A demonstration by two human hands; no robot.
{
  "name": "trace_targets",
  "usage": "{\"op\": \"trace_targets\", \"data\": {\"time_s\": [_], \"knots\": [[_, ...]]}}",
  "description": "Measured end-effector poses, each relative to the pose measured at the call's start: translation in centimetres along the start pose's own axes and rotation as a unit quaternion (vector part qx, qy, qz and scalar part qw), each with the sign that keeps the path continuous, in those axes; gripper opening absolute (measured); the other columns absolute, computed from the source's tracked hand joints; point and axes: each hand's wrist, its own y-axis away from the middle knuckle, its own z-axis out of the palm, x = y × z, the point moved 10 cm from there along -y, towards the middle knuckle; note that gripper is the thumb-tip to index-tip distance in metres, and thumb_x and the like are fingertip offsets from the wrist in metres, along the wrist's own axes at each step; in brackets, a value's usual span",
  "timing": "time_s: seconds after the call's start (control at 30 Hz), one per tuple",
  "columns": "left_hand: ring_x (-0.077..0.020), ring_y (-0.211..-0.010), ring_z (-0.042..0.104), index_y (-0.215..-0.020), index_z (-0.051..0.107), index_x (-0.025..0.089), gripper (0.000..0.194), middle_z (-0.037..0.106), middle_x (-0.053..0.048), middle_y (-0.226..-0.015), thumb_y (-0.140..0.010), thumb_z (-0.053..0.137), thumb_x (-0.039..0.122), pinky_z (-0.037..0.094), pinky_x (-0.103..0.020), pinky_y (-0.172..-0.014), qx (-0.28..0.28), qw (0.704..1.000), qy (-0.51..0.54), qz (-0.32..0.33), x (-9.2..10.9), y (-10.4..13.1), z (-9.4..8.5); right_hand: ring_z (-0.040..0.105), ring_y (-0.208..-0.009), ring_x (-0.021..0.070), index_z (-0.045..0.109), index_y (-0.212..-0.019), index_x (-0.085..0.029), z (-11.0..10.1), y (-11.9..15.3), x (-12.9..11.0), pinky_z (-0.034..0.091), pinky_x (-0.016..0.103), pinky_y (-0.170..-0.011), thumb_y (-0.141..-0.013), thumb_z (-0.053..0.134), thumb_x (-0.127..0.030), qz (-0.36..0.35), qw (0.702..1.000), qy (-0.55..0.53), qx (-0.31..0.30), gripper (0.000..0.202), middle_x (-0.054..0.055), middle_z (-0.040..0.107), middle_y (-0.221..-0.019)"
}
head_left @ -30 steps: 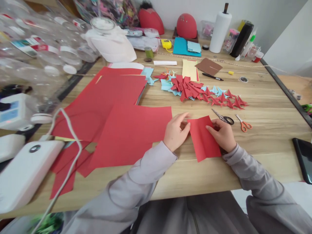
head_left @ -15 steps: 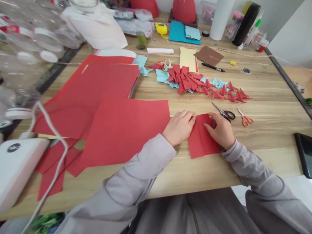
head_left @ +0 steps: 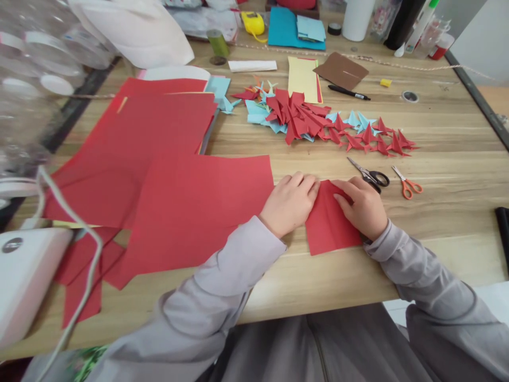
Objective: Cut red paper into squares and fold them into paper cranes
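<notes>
The small red sheet [head_left: 328, 225] lies on the worktop [head_left: 449, 233] at the near middle, faintly creased but spread open — its folding seems barely begun. The left hand [head_left: 290, 204] covers its far left corner, the right hand [head_left: 363, 207] its right side; whether either grip clamps it, I cannot tell. Folded red pieces [head_left: 294, 116] lie done beyond — the large red sheet [head_left: 202, 212] at left looks unfolded.

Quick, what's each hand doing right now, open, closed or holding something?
Left hand: fingers bent at the small red paper's upper left; grip can't be told.
Right hand: thumb and forefinger at its upper right; grip can't be told.
</notes>
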Motion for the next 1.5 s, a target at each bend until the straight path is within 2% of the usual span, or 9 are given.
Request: {"op": "trace_targets", "data": {"time_s": [0.2, 0.4, 0.63, 0.9, 1.13, 1.5], "knots": [[-0.0268, -0.092, 0.053, -0.119, 0.058, 0.009, 0.037, 0.062, -0.015, -0.104, -0.097, 0.029, 0.018, 0.041, -0.039, -0.071, -0.017, 1.0, -0.016, 0.006, 0.0, 0.0, 0.3, 0.059, -0.079, 0.0188, 0.073, -0.105, -0.022, 0.2, 0.0, -0.2, 0.048, 0.03, -0.073, -0.095, 0.043, -0.019, -0.024, 1.0, 0.013, 0.009, 0.032, 0.008, 0.063, -0.084], [-0.0259, -0.093, 0.052, -0.121, 0.058, 0.012, 0.038, 0.062, -0.015, -0.108, -0.097, 0.029, 0.018, 0.042, -0.039, -0.073, -0.016, 1.0, -0.009, 0.007, -0.1, 0.1, 0.4, 0.057, -0.081, 0.0196, 0.073, -0.104, -0.026, 0.4, 0.1, -0.5, 0.047, 0.032, -0.076, -0.094, 0.046, -0.018, -0.044, 0.999, 0.019, -0.001, 0.03, 0.009, 0.064, -0.093], [-0.0266, -0.095, 0.053, -0.121, 0.057, 0.012, 0.036, 0.061, -0.015, -0.109, -0.098, 0.031, 0.02, 0.041, -0.04, -0.073, -0.022, 1.0, 0.006, 0.001, -0.3, 0.1, 0.3, 0.057, -0.08, 0.0187, 0.072, -0.104, -0.024, 0.2, 0.2, -1.6, 0.05, 0.033, -0.077, -0.093, 0.045, -0.013, -0.093, 0.994, 0.063, 0.011, 0.032, 0.008, 0.067, -0.1], [-0.0252, -0.091, 0.054, -0.115, 0.06, 0.011, 0.035, 0.062, -0.013, -0.104, -0.098, 0.031, 0.02, 0.04, -0.037, -0.07, -0.008, 0.999, -0.04, 0.005, 0.0, 0.0, 0.2, 0.059, -0.093, 0.0208, 0.071, -0.107, -0.022, 0.5, 0.3, -2.4, 0.052, 0.038, -0.085, -0.093, 0.043, -0.011, -0.121, 0.992, 0.021, -0.013, 0.033, 0.006, 0.067, -0.12], [-0.0259, -0.094, 0.053, -0.12, 0.058, 0.011, 0.035, 0.061, -0.014, -0.106, -0.098, 0.032, 0.02, 0.04, -0.037, -0.072, -0.018, 1.0, -0.015, -0.004, -0.3, 0.0, 0.5, 0.06, -0.098, 0.0222, 0.071, -0.106, -0.018, 0.6, 0.6, -3.0, 0.053, 0.039, -0.083, -0.095, 0.042, -0.012, -0.15, 0.988, 0.025, -0.019, 0.032, 0.007, 0.07, -0.117], [-0.0253, -0.092, 0.053, -0.114, 0.061, 0.013, 0.031, 0.062, -0.013, -0.104, -0.098, 0.036, 0.02, 0.038, -0.036, -0.07, -0.003, 1.0, -0.012, -0.01, -0.4, 0.0, 0.1, 0.06, -0.096, 0.0224, 0.071, -0.107, -0.017, 0.6, 0.7, -3.5, 0.051, 0.038, -0.08, -0.094, 0.043, -0.009, -0.178, 0.981, 0.067, -0.023, 0.031, 0.008, 0.07, -0.116]]}}
